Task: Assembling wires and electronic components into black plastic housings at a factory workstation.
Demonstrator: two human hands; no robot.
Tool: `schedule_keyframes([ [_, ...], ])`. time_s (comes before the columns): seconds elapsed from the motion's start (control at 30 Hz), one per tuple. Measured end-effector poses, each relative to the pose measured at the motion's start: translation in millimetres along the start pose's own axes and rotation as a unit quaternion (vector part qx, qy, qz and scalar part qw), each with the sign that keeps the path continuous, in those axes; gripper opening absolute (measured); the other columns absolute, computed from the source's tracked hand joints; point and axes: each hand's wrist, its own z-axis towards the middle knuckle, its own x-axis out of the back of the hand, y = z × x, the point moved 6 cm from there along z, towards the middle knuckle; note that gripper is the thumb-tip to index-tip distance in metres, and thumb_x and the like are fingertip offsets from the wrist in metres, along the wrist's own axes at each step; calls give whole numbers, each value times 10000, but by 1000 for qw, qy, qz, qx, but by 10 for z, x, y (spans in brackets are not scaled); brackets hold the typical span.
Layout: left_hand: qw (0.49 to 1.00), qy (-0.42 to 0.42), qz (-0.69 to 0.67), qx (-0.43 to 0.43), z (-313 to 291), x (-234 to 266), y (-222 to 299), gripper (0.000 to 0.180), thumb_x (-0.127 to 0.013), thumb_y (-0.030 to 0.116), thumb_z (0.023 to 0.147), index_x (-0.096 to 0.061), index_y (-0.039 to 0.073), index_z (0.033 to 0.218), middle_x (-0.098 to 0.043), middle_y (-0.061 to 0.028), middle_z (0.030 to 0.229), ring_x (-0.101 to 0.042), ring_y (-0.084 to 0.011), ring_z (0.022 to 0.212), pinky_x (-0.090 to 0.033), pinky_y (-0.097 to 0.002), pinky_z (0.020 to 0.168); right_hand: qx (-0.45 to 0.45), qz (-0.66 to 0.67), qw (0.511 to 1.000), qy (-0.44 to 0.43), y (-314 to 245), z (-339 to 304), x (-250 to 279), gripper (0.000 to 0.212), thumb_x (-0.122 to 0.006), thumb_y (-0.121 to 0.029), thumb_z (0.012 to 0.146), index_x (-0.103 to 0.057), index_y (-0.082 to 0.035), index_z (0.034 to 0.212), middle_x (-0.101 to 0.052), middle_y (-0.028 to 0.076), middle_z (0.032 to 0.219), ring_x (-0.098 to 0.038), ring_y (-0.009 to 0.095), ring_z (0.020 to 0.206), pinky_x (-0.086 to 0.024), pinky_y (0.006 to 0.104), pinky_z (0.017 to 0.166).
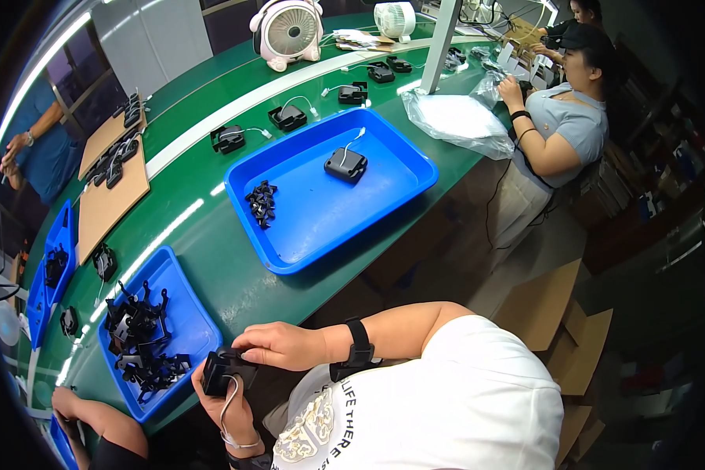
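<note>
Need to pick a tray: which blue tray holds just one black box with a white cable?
The big blue tray mid-table: one black box and a few small clips. The nearer small tray is piled with black brackets.

You sit at assembly-line workshop: long green bench (211,227), blue parts trays (399,168) with black plastic components (262,201), desk fans (288,33), co-workers alongside (560,125).

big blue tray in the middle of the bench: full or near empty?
Near empty. The large blue plastic tray holds only one black boxy device and a small pile of black clips.
</note>
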Motion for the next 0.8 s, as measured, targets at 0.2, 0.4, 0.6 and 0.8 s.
schedule_keyframes([
  [0.2,981,-40,181,-51,-32,-91,32,483,-646,-47,703,-471,22,1148,-522,-70,1041,-515,-154,950,-409,-264,866,-135,-3,991,-11,105,11,41,262,-452,-248,931,-503,-14,1039,-572,142,890,-567,294,793,-453,338,699],
  [0.4,997,-14,71,2,-23,-114,6,479,-658,-16,710,-468,17,1149,-516,-79,1047,-511,-167,963,-403,-280,879,-56,-13,998,10,-60,0,37,232,-497,-222,906,-508,-24,1026,-571,138,878,-568,295,793,-455,345,703],
  [0.6,976,-36,195,-94,-135,76,55,493,-684,46,720,-451,15,1152,-521,-84,1077,-522,-178,963,-406,-281,878,-75,13,997,-2,20,-4,-111,243,-522,-169,884,-527,-14,1071,-578,133,931,-580,255,836,-456,319,734],
  [0.8,988,-45,127,-69,-81,-92,53,492,-660,-24,729,-442,25,1167,-524,-89,1102,-514,-165,990,-415,-293,877,-62,-9,998,-18,44,-48,6,248,-525,-162,893,-520,-1,1081,-565,75,921,-547,179,835,-438,280,753],
])
